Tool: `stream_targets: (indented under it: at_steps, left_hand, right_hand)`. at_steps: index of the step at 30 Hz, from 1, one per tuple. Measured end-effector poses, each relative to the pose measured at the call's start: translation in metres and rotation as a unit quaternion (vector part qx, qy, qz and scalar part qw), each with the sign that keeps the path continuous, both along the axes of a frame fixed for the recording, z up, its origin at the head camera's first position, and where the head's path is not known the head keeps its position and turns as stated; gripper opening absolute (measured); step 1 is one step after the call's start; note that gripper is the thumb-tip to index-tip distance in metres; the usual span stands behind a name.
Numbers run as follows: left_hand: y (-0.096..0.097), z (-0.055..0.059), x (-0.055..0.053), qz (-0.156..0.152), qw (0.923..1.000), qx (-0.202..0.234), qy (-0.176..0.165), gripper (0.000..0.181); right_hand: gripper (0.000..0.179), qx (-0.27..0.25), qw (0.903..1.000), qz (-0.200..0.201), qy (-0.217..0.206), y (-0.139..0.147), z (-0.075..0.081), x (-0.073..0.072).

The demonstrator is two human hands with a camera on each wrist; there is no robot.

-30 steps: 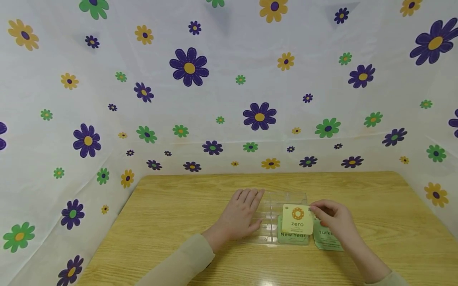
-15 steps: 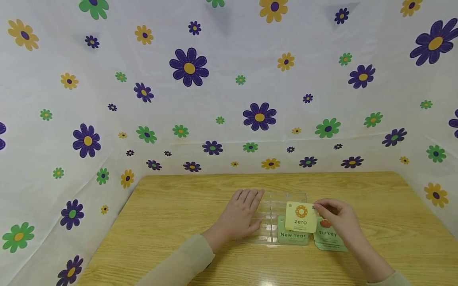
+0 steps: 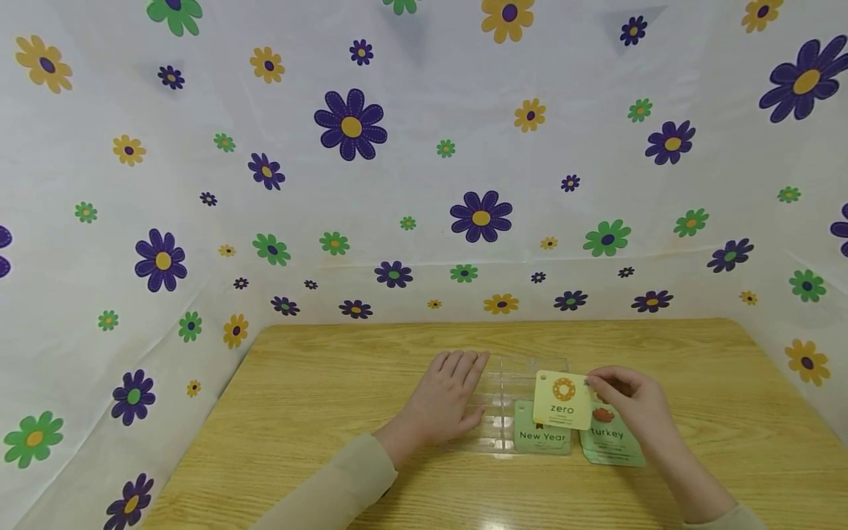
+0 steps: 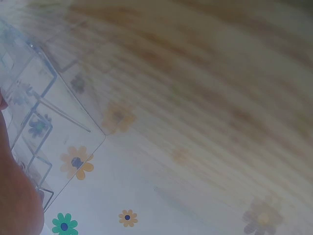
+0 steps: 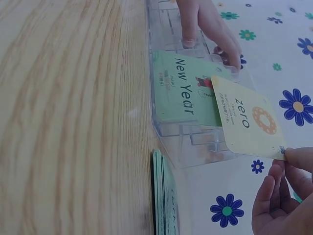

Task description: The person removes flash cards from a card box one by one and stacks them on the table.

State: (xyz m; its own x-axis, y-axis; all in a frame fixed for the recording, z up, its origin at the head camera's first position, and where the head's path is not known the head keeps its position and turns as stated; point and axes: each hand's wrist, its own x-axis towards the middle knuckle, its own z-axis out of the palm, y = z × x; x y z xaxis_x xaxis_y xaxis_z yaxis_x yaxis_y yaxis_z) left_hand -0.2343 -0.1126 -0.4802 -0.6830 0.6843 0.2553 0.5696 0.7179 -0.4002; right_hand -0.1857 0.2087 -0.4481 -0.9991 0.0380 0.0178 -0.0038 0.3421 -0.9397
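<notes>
A yellow flash card [image 3: 562, 401] printed "zero" with an orange ring is pinched at its upper right corner by my right hand [image 3: 632, 401]. The card is held up, overlapping the view of a green "New Year" card [image 3: 542, 439], which sits in a clear plastic card holder [image 3: 501, 383]. My left hand [image 3: 444, 397] rests on the holder's left part with fingers straight. Under the right hand lies a stack of green cards [image 3: 611, 445], the top one reading "turkey". In the right wrist view, thumb and fingers grip the zero card [image 5: 252, 117] by its edge.
The wooden table [image 3: 298, 412] carries the holder and the stack side by side. A white cloth with printed flowers [image 3: 424, 184] encloses the table at the back and both sides.
My right hand has moved slightly right and up with the zero card, uncovering more of the New Year card and the turkey card. The left hand has stayed still.
</notes>
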Motion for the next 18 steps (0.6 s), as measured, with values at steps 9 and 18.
stream_targets:
  at_steps: [9, 18]
  left_hand:
    - [0.0004, 0.0024, -0.0003, 0.003, 1.0, -0.006, -0.004, 0.088]
    - [-0.0003, 0.001, -0.0004, 0.002, 1.0, -0.002, -0.006, 0.088]
  right_hand:
    - [0.035, 0.001, 0.9998, -0.002, 0.018, 0.0044, 0.0022, 0.0014]
    - [0.034, 0.014, 0.9996, -0.016, 0.02, 0.0083, 0.0015, 0.0013]
